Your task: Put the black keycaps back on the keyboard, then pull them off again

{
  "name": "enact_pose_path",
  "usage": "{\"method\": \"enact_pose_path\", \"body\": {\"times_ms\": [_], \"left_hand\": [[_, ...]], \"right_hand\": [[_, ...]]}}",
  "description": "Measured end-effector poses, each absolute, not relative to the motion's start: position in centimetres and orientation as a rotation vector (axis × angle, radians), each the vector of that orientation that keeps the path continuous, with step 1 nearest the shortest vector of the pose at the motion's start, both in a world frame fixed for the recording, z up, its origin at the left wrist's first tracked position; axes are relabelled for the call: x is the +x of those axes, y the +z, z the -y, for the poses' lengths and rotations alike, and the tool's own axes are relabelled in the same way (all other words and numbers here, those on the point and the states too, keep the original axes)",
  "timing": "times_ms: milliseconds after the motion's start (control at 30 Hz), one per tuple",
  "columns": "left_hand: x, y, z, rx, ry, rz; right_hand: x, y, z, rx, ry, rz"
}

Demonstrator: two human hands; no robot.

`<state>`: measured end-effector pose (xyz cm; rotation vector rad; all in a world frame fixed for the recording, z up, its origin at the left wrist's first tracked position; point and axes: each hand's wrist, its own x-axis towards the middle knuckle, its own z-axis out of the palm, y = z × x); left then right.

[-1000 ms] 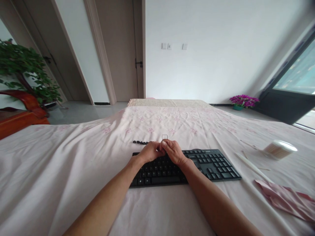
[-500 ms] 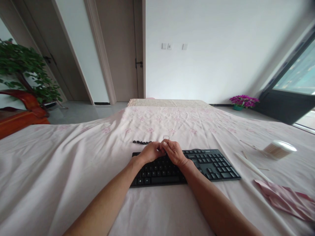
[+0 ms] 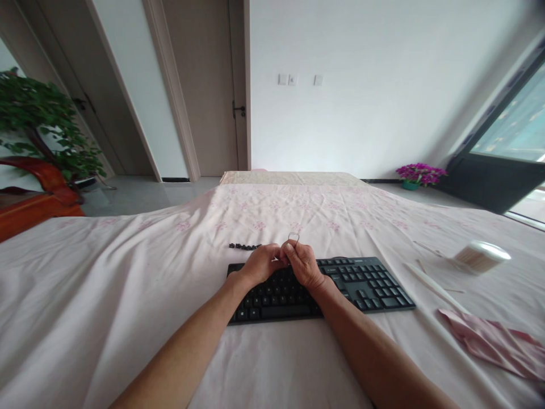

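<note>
A black keyboard (image 3: 361, 284) lies across the cloth under both hands. My right hand (image 3: 303, 264) is closed on a wire keycap puller (image 3: 293, 234), whose thin metal loop sticks up past the fingers. The puller's other end is hidden in the grip. My left hand (image 3: 263, 263) touches the right one above the keyboard's upper keys. Its fingers are pinched together, and what they hold, if anything, is hidden. Beyond the left hand, several loose black keycaps (image 3: 243, 246) lie in a row.
A pink patterned cloth (image 3: 170, 272) covers the surface. To the right, a clear container of cotton swabs (image 3: 481, 257) lies on its side, with loose swabs nearby. A white stick-like tool (image 3: 438, 287) and a pink cloth (image 3: 489, 341) lie closer to me.
The keycap puller's loop has tilted and shifted slightly right as my right hand turned. My left hand stays pinched beside it. The whole view has shifted a little.
</note>
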<state>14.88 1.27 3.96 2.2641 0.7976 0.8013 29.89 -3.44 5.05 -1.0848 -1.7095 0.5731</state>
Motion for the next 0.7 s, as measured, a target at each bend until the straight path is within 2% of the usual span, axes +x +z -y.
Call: {"method": "enact_pose_path", "body": {"times_ms": [700], "left_hand": [[14.83,4.98,-0.76,2.234,0.764,-0.65]], "right_hand": [[29.57,5.18,3.74,-1.017,0.477,1.608]]}}
